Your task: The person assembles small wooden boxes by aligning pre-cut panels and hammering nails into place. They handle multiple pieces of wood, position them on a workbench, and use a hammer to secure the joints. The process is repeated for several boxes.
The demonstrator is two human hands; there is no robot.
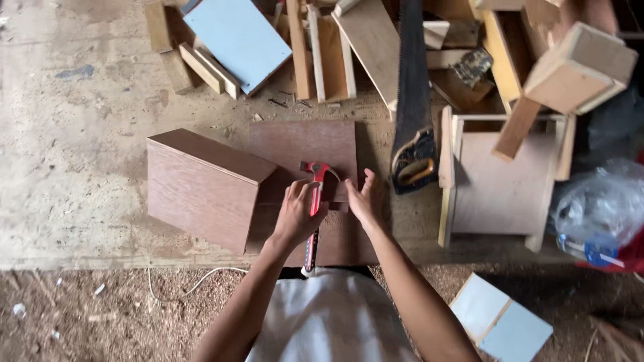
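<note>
1. Centrally, seen from above, the person's left hand (295, 213) is wrapped around the red handle of a claw hammer (314, 201), fingers curled over it partway along the shaft.
2. That hammer lies pointing away from the person, its metal head at the far end over a flat reddish-brown plywood panel (302, 144), its striped grip end reaching back toward the person's white shirt (332, 315).
3. Just beside it, the right hand (364, 200) rests on the same panel with fingers held together and pointing away; its fingertips sit close to the hammer head. Whether it pinches anything small cannot be told.
4. Touching the panel's left edge stands a closed reddish-brown plywood box (204, 188), near the left hand.
5. Both sit on a worn, dusty wooden workbench (74, 154).
6. To the right of the right hand lies a black-bladed handsaw with a yellow and black handle (412, 114), blade pointing away.
7. Further right is a pale unfinished wooden frame with a board inside (500, 181), and a pale wooden block on a stick (570, 74) leans over it.
8. Along the bench's far side lie loose pale wood offcuts (362, 40) and a light blue board (238, 40).
9. At the far right edge sits a crumpled clear plastic bag (600, 208).
10. Below the bench, the sawdust-covered floor (87, 315) holds a white cord (194, 285) and two light blue panels (500, 322).
</note>
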